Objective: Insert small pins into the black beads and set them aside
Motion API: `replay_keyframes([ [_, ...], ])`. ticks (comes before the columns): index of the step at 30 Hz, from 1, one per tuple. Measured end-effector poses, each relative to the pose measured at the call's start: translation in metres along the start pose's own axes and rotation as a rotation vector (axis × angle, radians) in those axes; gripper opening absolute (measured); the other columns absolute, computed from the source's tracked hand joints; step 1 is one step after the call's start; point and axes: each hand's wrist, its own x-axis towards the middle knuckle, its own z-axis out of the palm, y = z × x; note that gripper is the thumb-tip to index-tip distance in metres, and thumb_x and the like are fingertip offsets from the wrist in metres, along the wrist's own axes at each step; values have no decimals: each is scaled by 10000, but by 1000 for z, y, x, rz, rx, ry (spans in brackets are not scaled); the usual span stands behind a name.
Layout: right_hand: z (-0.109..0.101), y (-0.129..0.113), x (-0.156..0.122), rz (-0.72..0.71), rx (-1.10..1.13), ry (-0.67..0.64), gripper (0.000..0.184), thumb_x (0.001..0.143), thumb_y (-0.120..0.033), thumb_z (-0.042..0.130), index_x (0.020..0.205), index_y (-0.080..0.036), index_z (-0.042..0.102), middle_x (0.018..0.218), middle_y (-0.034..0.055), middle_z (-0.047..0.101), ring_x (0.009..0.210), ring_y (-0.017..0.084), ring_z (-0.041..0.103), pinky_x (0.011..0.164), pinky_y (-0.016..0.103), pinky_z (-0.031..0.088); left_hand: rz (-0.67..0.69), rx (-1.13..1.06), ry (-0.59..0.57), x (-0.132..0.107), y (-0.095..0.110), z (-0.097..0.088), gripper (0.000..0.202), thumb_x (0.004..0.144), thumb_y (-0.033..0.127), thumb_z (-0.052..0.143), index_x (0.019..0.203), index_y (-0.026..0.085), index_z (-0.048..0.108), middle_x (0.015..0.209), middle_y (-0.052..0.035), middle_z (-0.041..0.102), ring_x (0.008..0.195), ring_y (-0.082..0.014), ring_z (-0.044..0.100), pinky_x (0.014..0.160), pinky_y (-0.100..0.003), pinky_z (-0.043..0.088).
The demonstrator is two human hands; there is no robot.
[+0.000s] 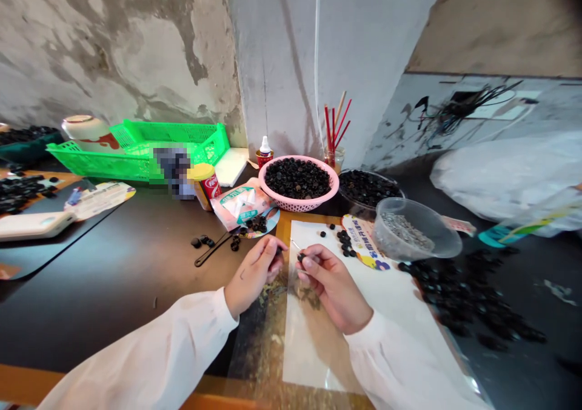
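Apart — both hands (254,270) (334,285), paper (313,352) edge between, seemingly pinching discs (279,250) (301,256)

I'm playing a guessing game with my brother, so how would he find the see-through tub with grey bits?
Start at the white sheet on the table, beneath the right hand. By its far right corner sits a round see-through tub. It holds small grey bits, while the pink basket and other clear bowl hold black pieces.
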Motion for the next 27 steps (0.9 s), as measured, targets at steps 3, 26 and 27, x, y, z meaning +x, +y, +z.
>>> replay_keyframes([
  [3,0,1,0,-9,-15,-15,378,514,-345,971,734,-219,690,754,-39,660,705,97,671,613,174,557,-20,-91,15,0,2,1,553,774,718,657,853,175,590,571,89,310,460,-45,225,431,-175,167],
  [26,-2,2,1,-239,-279,-77,326,592,-416,903,746,-223,690,732,-27,684,667,135,626,680,279,559,-24,-157,21,1,2,4,457,628,477,899,882,139,724,714,-13,667,573,-89,569,533,-209,474],
  [27,-2,2,1,-245,-293,-77,320,599,-416,897,747,-222,689,734,-26,683,666,136,625,680,281,553,-35,-154,28,1,2,4,462,629,485,896,877,134,726,705,-13,665,566,-86,564,531,-209,474],
])
